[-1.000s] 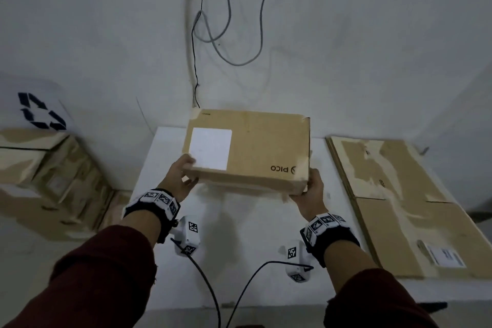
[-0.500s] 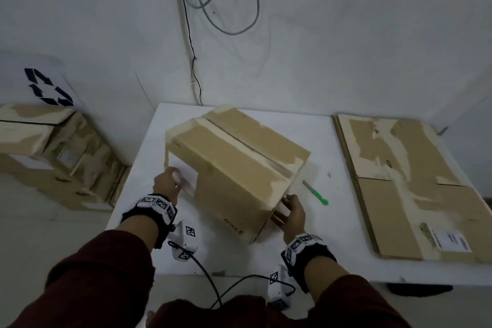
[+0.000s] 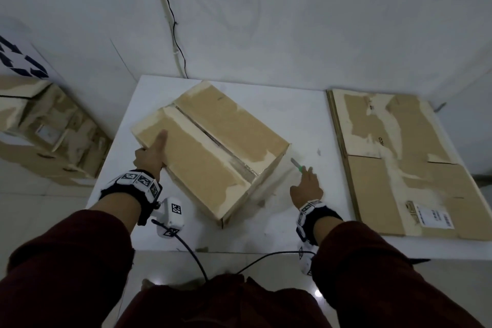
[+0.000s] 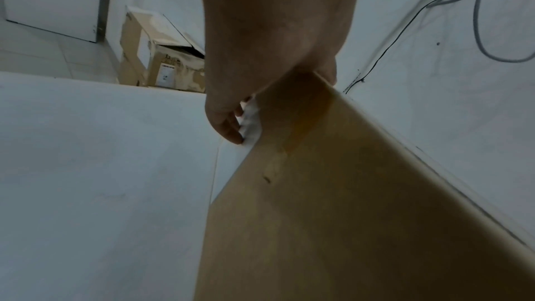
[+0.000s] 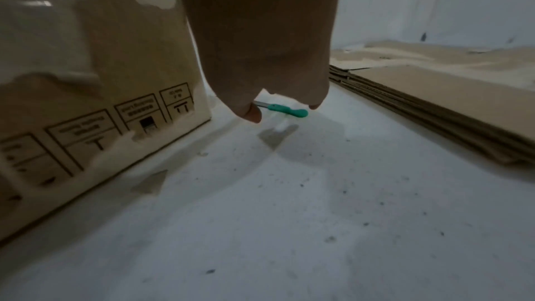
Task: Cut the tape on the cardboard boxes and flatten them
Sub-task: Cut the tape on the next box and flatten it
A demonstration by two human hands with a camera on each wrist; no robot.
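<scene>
Taped cardboard box [image 3: 210,149]: on white bench [image 3: 306,120], between both hands. Left hand [image 3: 151,154] grasps its left edge, thumb on top. Right hand [image 3: 306,186]: fingers relaxed, holding nothing, reaching toward green-handled knife [image 5: 285,110] just beside box.

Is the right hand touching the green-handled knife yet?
Cannot tell. In the right wrist view the right hand hangs over the green-handled knife on the table, fingertips either side, without plain contact or gap. The head view is too blurred.
</scene>
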